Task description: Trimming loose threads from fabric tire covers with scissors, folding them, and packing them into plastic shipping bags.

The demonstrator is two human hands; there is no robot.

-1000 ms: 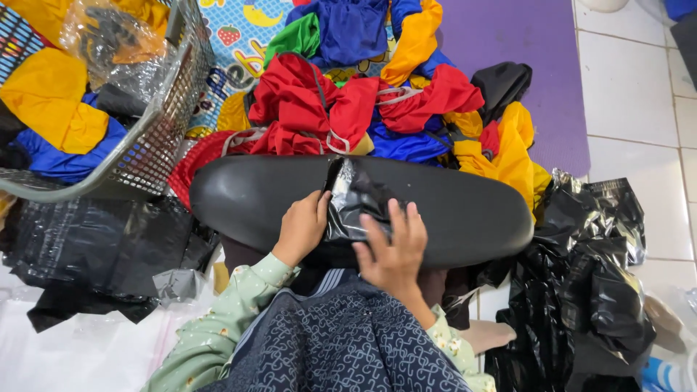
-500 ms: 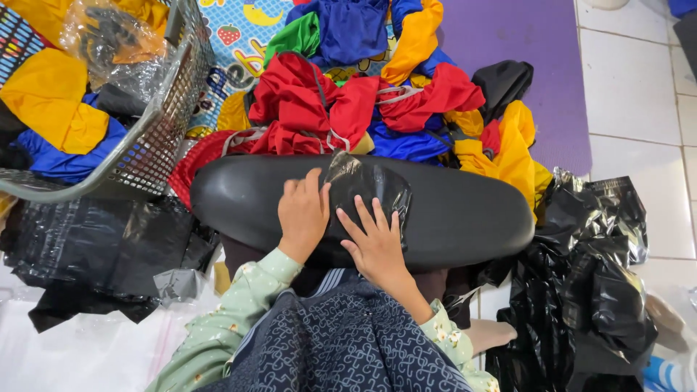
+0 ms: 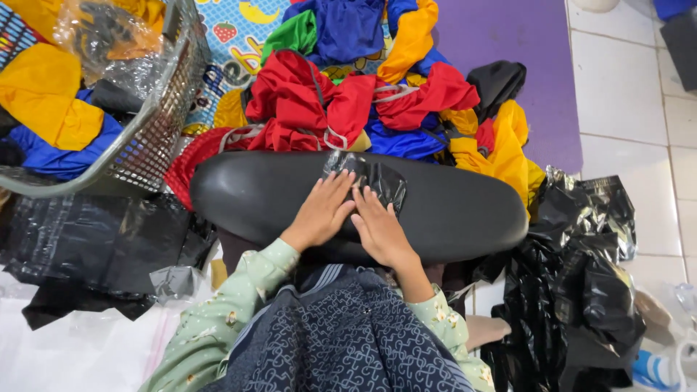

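Head view looked straight down on both hands pressed flat on a small black plastic packet (image 3: 374,178), which lay near the middle of the frame on a long, glossy black oval cushion (image 3: 465,218). Left hand (image 3: 323,210) was spread open, palm down, its fingertips on the packet's near left edge; right hand (image 3: 377,229) was likewise open and flat, fingers lying over the packet's lower part. Neither hand gripped anything. They only pressed.

Risks, as a judgement: the cushion's top was smooth and rounded and the film was slick, so with flat palms only the packet could have slid toward the upper edge and dropped into the heap of red, yellow and blue garments (image 3: 341,109) just beyond it. Uneven pressure from the two hands could also have skewed or creased the fold. Its upper corner already looked crumpled and lifted, so trapped air might have sprung it open.

Wire basket (image 3: 156,116) of cloth and clear bags sat at upper left, well apart. Loose black plastic bags (image 3: 588,290) crowded the lower right, just beside the cushion, where a dropped black packet would have been hard to spot.
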